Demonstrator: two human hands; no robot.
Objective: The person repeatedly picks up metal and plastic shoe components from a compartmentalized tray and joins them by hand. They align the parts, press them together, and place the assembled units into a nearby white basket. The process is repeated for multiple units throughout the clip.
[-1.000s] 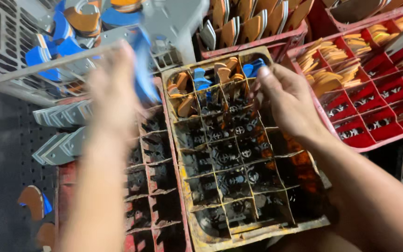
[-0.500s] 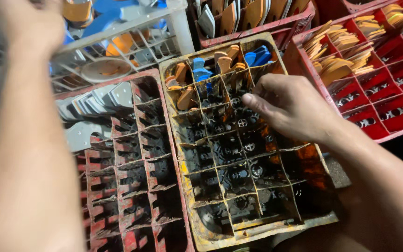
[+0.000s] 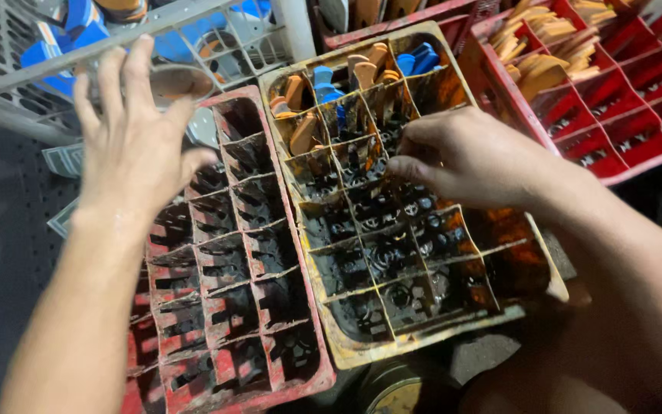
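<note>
The right hand hangs over the middle of the yellow crate, fingers curled and pinched together above a cell; whether it grips anything there I cannot tell, the fingertips hide it. Just beyond that hand, toward the crate's far end, orange pieces and blue pieces stand upright in the cells, their long sides pointing up and away from the person, so the right hand is much the nearer to them. The left hand is spread wide and holds nothing, hovering over the far corner of the red crate, whose cells look bare. Just past its fingers runs the rim of a white basket with blue and orange parts inside. Off to the right, another red crate holds rows of tan pieces. The yellow crate's dividers stand between the right hand and the cell floors.
</note>
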